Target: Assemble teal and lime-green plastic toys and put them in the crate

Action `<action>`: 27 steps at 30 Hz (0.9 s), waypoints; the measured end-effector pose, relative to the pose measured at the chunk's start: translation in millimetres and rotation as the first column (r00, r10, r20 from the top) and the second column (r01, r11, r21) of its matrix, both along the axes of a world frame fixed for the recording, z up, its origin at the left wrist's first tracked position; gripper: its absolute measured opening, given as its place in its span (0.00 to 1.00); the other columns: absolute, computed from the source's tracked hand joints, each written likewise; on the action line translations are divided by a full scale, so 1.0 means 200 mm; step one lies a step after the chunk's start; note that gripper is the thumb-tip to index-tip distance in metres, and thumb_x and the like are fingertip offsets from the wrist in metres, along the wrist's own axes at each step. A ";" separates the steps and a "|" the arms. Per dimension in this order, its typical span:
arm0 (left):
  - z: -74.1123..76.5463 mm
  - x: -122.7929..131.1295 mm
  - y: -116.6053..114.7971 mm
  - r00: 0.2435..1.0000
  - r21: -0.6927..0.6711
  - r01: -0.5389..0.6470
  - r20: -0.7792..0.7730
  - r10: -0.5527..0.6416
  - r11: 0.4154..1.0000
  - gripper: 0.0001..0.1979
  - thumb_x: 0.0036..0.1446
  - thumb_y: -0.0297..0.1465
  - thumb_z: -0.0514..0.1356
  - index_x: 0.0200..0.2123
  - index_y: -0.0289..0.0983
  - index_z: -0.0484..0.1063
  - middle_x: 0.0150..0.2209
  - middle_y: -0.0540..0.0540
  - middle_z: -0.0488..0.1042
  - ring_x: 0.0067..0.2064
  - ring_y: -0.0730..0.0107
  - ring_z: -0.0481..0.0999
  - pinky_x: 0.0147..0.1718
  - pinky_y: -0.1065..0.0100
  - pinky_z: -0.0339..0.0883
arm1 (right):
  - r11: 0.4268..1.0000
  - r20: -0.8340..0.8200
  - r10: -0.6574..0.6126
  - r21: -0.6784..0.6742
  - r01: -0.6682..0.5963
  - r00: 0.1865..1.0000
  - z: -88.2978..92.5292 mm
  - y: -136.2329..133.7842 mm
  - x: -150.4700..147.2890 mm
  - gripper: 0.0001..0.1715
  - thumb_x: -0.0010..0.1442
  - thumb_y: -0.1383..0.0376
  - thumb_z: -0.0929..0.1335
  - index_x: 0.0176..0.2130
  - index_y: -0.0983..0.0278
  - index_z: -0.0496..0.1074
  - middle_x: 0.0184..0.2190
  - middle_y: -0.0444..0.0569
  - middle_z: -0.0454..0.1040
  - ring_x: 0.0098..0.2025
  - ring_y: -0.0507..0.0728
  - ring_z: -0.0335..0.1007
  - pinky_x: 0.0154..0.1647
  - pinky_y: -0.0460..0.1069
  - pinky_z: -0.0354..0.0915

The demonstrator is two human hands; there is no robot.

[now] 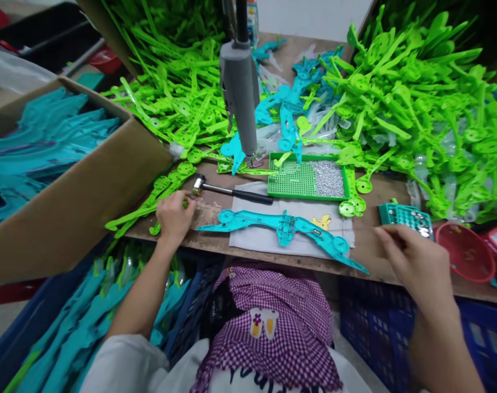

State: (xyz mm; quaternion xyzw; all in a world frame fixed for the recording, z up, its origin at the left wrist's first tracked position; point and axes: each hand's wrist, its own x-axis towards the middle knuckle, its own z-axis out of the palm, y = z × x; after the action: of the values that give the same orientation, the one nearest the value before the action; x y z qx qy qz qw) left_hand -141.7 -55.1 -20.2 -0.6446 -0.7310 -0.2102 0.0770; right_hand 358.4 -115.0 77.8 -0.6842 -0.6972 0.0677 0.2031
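Note:
A bow-shaped blue plastic piece [256, 219] lies on a white cloth [248, 243] at the table's front edge, its inner side up with small fittings at the middle. To its left, my left hand [175, 217] is closed beside some green plastic arms [166, 188]; a bit of green shows at its fingers, but what they hold is unclear. My right hand [422, 267] is past the piece's right end, thumb and fingers pinched together in front of a teal tray of shiny metal parts [408, 217]. Anything in that pinch is too small to make out.
A hammer [236, 192] and a green tray [273, 188] of small silver pieces sit behind the cloth, under a grey power screwdriver [242, 98]. Green parts [400, 103] are heaped behind. A carton [88, 180] flanks the left; a red bowl [465, 251] stands right.

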 end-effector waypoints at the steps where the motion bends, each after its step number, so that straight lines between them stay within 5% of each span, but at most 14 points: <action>1: 0.00 0.00 0.00 1.000 -0.008 0.013 -0.013 -0.013 1.000 0.07 0.57 0.30 0.54 0.38 0.38 0.71 0.35 0.42 0.76 0.40 0.55 0.74 0.44 0.58 0.59 | 0.998 0.136 0.000 0.062 -0.008 0.991 -0.01 0.05 -0.01 0.19 0.64 0.53 0.62 0.37 0.63 0.73 0.32 0.52 0.74 0.33 0.59 0.69 0.34 0.52 0.61; 4: 0.02 0.02 -0.02 0.996 -0.028 0.073 -0.040 -0.075 0.997 0.07 0.59 0.30 0.53 0.38 0.38 0.70 0.37 0.42 0.77 0.42 0.56 0.74 0.47 0.57 0.58 | 0.983 0.321 0.054 0.147 -0.106 0.946 -0.09 0.18 -0.13 0.18 0.66 0.59 0.61 0.48 0.65 0.72 0.45 0.60 0.73 0.46 0.66 0.68 0.47 0.60 0.60; 7: 0.06 0.03 -0.06 0.986 -0.017 0.162 -0.034 -0.163 0.987 0.05 0.59 0.29 0.53 0.36 0.39 0.69 0.40 0.41 0.77 0.44 0.57 0.75 0.49 0.56 0.58 | 0.945 0.174 0.259 0.158 -0.287 0.950 -0.20 0.18 -0.36 0.18 0.66 0.60 0.62 0.52 0.63 0.69 0.49 0.59 0.72 0.49 0.64 0.67 0.50 0.60 0.61; 10: 0.09 0.05 -0.14 0.974 0.034 0.227 -0.031 -0.226 0.973 0.03 0.58 0.29 0.55 0.32 0.39 0.67 0.40 0.41 0.78 0.45 0.56 0.75 0.49 0.54 0.61 | 0.856 -0.008 0.512 0.083 -0.510 0.859 -0.33 0.10 -0.60 0.16 0.66 0.61 0.62 0.51 0.62 0.70 0.49 0.57 0.72 0.50 0.62 0.68 0.50 0.57 0.64; 13: 0.08 0.08 -0.21 0.958 0.122 0.284 -0.074 -0.277 0.951 0.03 0.56 0.28 0.57 0.29 0.39 0.66 0.39 0.41 0.78 0.45 0.57 0.76 0.47 0.56 0.64 | 0.852 -0.022 0.523 0.053 -0.521 0.852 -0.43 0.03 -0.73 0.17 0.66 0.62 0.61 0.51 0.63 0.70 0.51 0.57 0.71 0.52 0.63 0.67 0.51 0.58 0.65; 17: 0.03 0.09 -0.23 0.944 0.192 0.322 -0.135 -0.300 0.927 0.04 0.57 0.24 0.55 0.35 0.37 0.67 0.43 0.40 0.78 0.48 0.60 0.76 0.48 0.59 0.67 | 0.879 -0.051 0.476 0.049 -0.474 0.878 -0.50 0.02 -0.73 0.18 0.67 0.60 0.61 0.51 0.65 0.70 0.50 0.56 0.71 0.52 0.62 0.67 0.52 0.58 0.65; 22: -0.03 0.08 -0.20 0.944 0.175 0.317 -0.157 -0.291 0.932 0.04 0.60 0.25 0.53 0.38 0.37 0.65 0.39 0.44 0.76 0.43 0.64 0.76 0.55 0.54 0.63 | 0.886 -0.139 0.456 -0.019 -0.463 0.879 -0.39 0.04 -0.68 0.19 0.67 0.57 0.61 0.50 0.64 0.71 0.50 0.56 0.72 0.52 0.62 0.68 0.53 0.59 0.65; 27: -0.03 0.09 -0.18 0.946 0.164 0.314 -0.137 -0.294 0.935 0.08 0.63 0.25 0.51 0.44 0.37 0.67 0.41 0.42 0.73 0.44 0.64 0.74 0.49 0.59 0.69 | 0.886 -0.331 0.449 0.041 -0.462 0.830 -0.14 0.17 -0.89 0.19 0.67 0.56 0.60 0.52 0.60 0.71 0.50 0.52 0.73 0.53 0.59 0.68 0.54 0.57 0.65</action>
State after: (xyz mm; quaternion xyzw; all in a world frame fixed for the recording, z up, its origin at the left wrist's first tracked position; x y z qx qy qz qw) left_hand -124.6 -91.6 -27.0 -0.7508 -0.5945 -0.2502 0.1427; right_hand 179.8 -80.9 49.4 -0.4811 -0.7943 0.2420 0.2814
